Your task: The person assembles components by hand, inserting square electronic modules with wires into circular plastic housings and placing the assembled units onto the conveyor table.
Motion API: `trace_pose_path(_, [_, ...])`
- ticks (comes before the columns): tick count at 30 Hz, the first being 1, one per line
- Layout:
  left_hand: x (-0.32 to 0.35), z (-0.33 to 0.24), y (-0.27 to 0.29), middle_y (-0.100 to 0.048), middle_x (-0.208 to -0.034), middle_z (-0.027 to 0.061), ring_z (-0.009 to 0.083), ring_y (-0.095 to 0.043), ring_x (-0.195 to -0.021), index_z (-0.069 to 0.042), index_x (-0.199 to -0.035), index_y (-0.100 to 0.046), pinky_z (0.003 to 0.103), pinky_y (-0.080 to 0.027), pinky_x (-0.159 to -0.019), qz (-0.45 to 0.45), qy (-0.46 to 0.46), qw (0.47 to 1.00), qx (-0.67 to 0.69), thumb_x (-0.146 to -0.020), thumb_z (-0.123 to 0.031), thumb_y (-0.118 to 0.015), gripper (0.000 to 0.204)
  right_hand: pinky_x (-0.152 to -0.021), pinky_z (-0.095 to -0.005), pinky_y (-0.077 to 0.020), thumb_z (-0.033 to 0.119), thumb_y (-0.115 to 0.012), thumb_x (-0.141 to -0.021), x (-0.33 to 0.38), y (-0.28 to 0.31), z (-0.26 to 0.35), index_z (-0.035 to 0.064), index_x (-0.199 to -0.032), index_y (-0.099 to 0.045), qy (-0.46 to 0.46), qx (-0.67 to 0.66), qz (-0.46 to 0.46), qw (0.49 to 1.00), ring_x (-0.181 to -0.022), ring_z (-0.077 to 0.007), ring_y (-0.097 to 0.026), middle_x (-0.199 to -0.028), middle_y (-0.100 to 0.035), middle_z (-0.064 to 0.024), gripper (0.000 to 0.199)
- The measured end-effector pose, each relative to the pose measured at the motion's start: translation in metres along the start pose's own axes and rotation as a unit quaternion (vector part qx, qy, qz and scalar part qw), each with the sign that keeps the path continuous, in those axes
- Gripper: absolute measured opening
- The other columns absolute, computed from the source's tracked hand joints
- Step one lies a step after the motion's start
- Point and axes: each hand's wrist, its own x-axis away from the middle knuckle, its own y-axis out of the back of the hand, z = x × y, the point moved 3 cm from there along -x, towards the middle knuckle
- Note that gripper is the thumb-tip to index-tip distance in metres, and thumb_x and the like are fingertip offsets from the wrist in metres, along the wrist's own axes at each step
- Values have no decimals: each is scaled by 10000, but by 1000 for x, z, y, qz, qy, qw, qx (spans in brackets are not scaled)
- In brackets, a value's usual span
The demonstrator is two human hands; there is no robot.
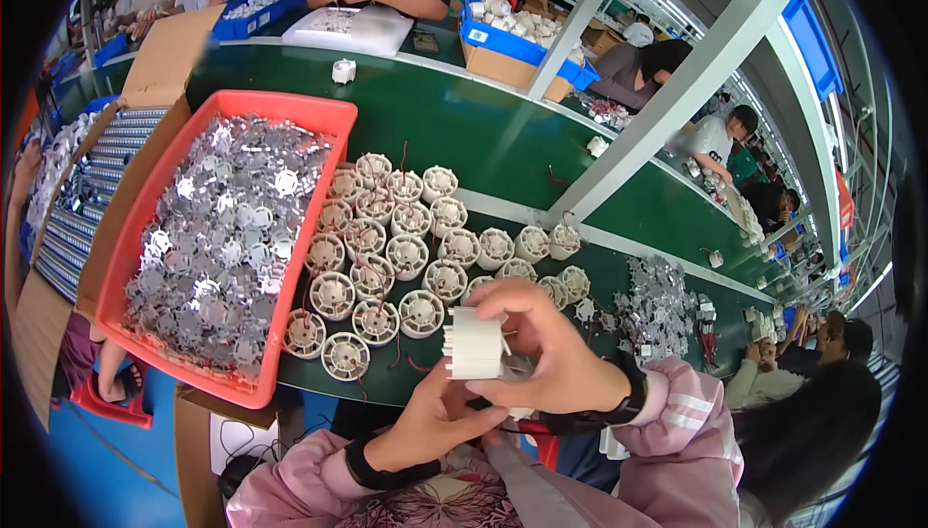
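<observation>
Between my hands, above the near edge of the table, is a white cylindrical plastic housing (476, 342) tilted on its side, with short prongs along its left end. My right hand (551, 359) grips it from the right, thumb below and curled fingers above. My left hand (435, 424) is closed at its underside, its fingertips partly hidden. A small greyish piece shows between the housing and my right fingers, too covered to name. Rows of similar round white housings (407, 256), several with thin red wires, stand on the green table (406, 120) just beyond my hands.
A red tray (333, 120) full of flat silvery metal plates (227, 238) is at the left, beside an open cardboard box (159, 64) of metal parts. More plates (660, 301) lie heaped at the right. A pale post (667, 93) rises from the table. Co-workers sit across and at the right.
</observation>
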Motion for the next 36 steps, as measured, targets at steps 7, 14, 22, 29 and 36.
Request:
trace_pose_path(7, [-11, 1, 8, -608, -1059, 97, 184, -624, -929, -8, -1104, -563, 305, -540, -659, -130, -158, 970, -132, -815, -41, -691, 318, -921, -318, -443, -23, -702, -721, -38, 37, -11, 44, -1234, -449, 72, 115, -84, 987, -1086, -191, -523, -1186, -484, -96, 576])
trace_pose_path(14, [-8, -38, -2, -570, -1100, 163, 283, -590, -893, 3, -1128, -546, 343, -499, -774, -127, -215, 732, -634, -669, -125, -763, 524, -700, -260, -464, 74, -772, -663, -93, 173, -115, 40, -881, -475, -100, 271, -174, 941, -844, -149, -573, -872, -570, -60, 370])
trace_pose_path(22, [-17, -23, 0, -573, -1123, 153, 326, -555, -1001, 12, -1180, -536, 379, -483, -811, -48, -112, 693, -710, -641, -124, -767, 602, -798, -280, -470, 147, -740, -789, -66, 167, -78, 28, -855, -593, -120, 424, -55, 896, -983, -152, -600, -1057, -632, -111, 200])
trace_pose_path(29, [-31, -4, -15, -534, -1187, 161, 338, -477, -1133, -12, -1261, -493, 448, -401, -948, 28, -98, 538, -837, -664, -107, -723, 648, -610, -265, -515, 110, -618, -882, 39, 131, 29, -13, -933, -636, -191, 321, -242, 896, -821, -146, -652, -1016, -666, -134, 134])
trace_pose_path(36, [-47, 13, -14, -463, -1291, 160, 351, -437, -1207, -31, -1289, -476, 500, -352, -1011, 51, -116, 609, -783, -695, -100, -720, 646, -587, -349, -482, 124, -677, -781, 90, 144, -70, -31, -976, -643, -374, 520, -121, 758, -712, -250, -646, -849, -663, -185, 252])
